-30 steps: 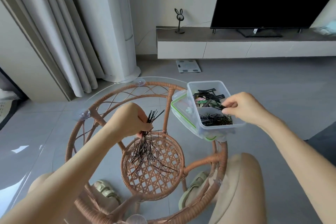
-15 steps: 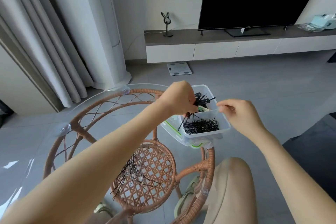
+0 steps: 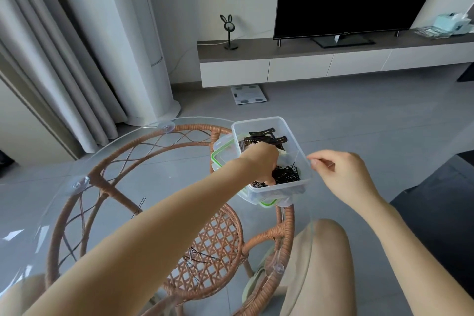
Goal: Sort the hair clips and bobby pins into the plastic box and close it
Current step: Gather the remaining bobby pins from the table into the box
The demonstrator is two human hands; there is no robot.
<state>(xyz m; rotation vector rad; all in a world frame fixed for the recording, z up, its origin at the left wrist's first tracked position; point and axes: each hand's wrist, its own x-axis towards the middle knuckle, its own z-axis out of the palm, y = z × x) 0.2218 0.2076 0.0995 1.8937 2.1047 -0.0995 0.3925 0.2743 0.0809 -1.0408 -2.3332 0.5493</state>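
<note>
The clear plastic box [image 3: 259, 120] stands at the far right of the glass table. Its far compartment holds black hair clips [image 3: 266, 133], and its near one a heap of black bobby pins [image 3: 288, 174]. My left hand [image 3: 260, 161] reaches down into the box, with fingers curled among the bobby pins it carried over. My right hand [image 3: 341, 174] is at the box's right rim, thumb and forefinger pinching it. Loose bobby pins [image 3: 200, 256] lie on the glass near me, partly hidden by my left forearm. A single bobby pin [image 3: 139, 206] lies further left.
The green-sealed lid [image 3: 215, 159] lies under the box at its left. The round glass top [image 3: 51, 200] rests on a rattan frame [image 3: 107, 187] with suction cups. My knee [image 3: 320, 251] is close to the table's right edge. A scale [image 3: 247, 95] lies on the floor beyond.
My left hand lifted a bundle of bobby pins off the glass, carried it right and lowered it into the box. My right hand moved from inside the box to its right rim.
</note>
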